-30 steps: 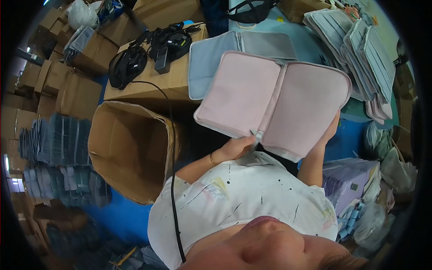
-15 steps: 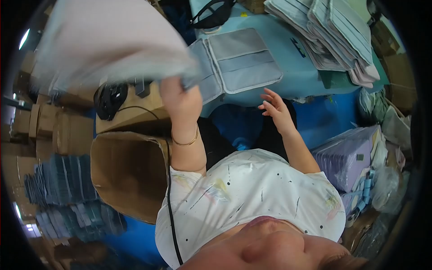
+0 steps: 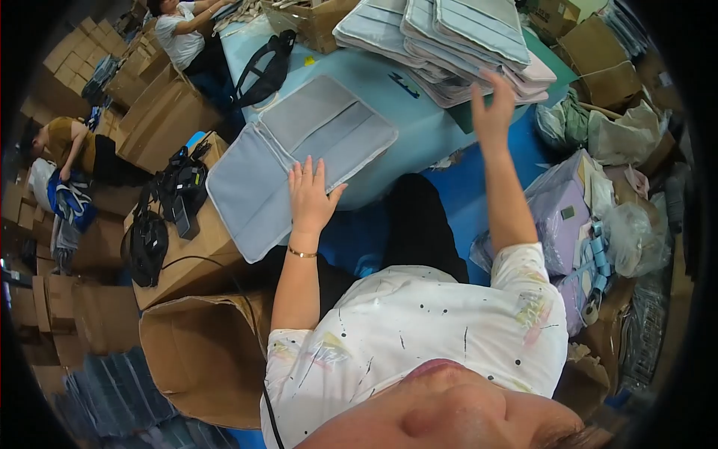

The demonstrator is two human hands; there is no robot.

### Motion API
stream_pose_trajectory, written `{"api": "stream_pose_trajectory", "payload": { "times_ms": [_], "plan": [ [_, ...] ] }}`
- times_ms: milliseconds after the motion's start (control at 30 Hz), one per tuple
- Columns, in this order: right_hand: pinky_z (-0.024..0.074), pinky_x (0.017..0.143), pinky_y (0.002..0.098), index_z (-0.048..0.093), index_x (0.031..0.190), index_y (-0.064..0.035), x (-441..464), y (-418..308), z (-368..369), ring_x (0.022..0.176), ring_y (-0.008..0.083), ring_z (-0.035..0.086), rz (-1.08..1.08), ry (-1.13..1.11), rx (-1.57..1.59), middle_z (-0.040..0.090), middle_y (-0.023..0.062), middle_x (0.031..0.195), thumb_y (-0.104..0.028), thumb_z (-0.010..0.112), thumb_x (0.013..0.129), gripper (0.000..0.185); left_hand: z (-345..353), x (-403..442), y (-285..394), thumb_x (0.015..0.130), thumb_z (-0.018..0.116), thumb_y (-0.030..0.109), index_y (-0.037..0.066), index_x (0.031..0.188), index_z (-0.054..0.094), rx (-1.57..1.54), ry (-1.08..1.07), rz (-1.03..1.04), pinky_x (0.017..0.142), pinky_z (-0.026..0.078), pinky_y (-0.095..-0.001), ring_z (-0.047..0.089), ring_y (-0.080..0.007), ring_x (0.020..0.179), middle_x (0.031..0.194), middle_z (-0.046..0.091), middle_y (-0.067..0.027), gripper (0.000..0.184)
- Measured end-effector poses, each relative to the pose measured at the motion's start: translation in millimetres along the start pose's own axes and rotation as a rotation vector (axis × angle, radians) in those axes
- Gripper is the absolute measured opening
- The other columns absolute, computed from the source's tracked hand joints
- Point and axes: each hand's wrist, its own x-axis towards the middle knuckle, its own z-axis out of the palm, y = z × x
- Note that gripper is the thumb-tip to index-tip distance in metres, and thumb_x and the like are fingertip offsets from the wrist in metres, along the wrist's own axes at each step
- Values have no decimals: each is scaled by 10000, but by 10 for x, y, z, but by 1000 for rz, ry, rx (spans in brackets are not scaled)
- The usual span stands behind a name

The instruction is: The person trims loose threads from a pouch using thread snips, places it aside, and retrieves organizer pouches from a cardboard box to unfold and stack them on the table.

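Note:
A flat grey fabric case with pockets lies opened out across the edge of the blue-covered table, its plain left panel reaching over a cardboard box. My left hand rests palm down on it near the fold, fingers stretched and holding nothing. Up at the right, my right hand is raised with its fingers apart, close to the front of a stack of similar grey and pinkish cases. Whether it touches the stack, I cannot tell.
A black strap-like item lies behind the case. Black gear with a cable sits on the box at left, above an open carton. Wrapped purple goods stand at right. Two other people are farther back at left.
The pale pinkish fabric piece my left hand held up at left is no longer in it; that hand now lies on the grey case. My right hand has moved up toward the stack.

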Motion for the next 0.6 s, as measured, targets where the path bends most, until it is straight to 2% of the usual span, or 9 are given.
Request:
{"api": "stream_pose_trajectory", "payload": {
  "times_ms": [100,200,233,333,367,467,500,567,600],
  "plan": [
    [370,964,451,628,1185,-209,524,499,-41,1164,311,494,-14,80,-446,593,54,1207,-282,681,828,368,-14,0,13,826,653,496,-14,1304,517,8,10,9,1106,242,-534,373,-494,1284,1388,440,-269,711],
    [359,983,395,680,1130,-238,737,1103,-54,1191,301,483,-149,-127,-400,565,21,1282,-339,701,811,335,-77,-8,25,810,661,519,10,1309,523,-13,-4,12,1102,241,-540,353,-493,1298,1384,450,-258,726],
    [387,931,378,728,1036,-227,780,1183,-33,1125,244,545,-192,-137,-282,624,8,1206,-345,696,818,250,-82,-14,17,808,663,521,21,1314,522,-25,-13,17,1103,239,-540,347,-485,1306,1385,452,-254,725],
    [417,848,408,743,965,-218,879,1299,-45,1001,186,608,-180,-254,-287,689,-19,1011,-303,669,846,164,-98,-10,-38,805,672,509,52,1331,516,-109,-46,21,1107,235,-530,331,-457,1328,1385,458,-242,714],
    [433,756,411,744,919,-204,913,1188,-61,846,174,645,-342,-109,-317,696,-36,845,-266,661,855,122,-113,4,-63,806,680,493,61,1337,512,-165,-55,11,1109,236,-522,329,-445,1335,1384,461,-239,705],
    [448,715,352,734,886,-164,1153,1067,-97,789,197,649,-347,45,-202,692,0,838,-215,692,826,90,-127,22,-175,812,703,425,51,1348,495,-417,-35,-40,1115,235,-504,360,-406,1333,1376,482,-209,686],
    [449,704,340,732,878,-154,1254,941,-130,771,198,648,-367,163,-145,692,6,831,-192,700,814,82,-130,10,-205,815,711,399,41,1350,488,-516,-19,-64,1117,235,-499,376,-392,1329,1372,492,-197,681],
    [451,683,315,726,864,-134,1430,611,-213,733,202,646,-403,396,-35,690,17,816,-145,716,789,76,-162,4,-212,819,724,344,31,1355,478,-811,-3,-193,1114,255,-474,385,-364,1332,1362,507,-182,667],
    [462,685,312,730,871,-120,1452,444,-262,742,199,650,-441,426,-60,695,27,827,-126,716,793,79,-169,7,-221,821,731,316,27,1357,473,-959,8,-257,1113,265,-461,390,-349,1334,1358,515,-174,662]
  ]
}}
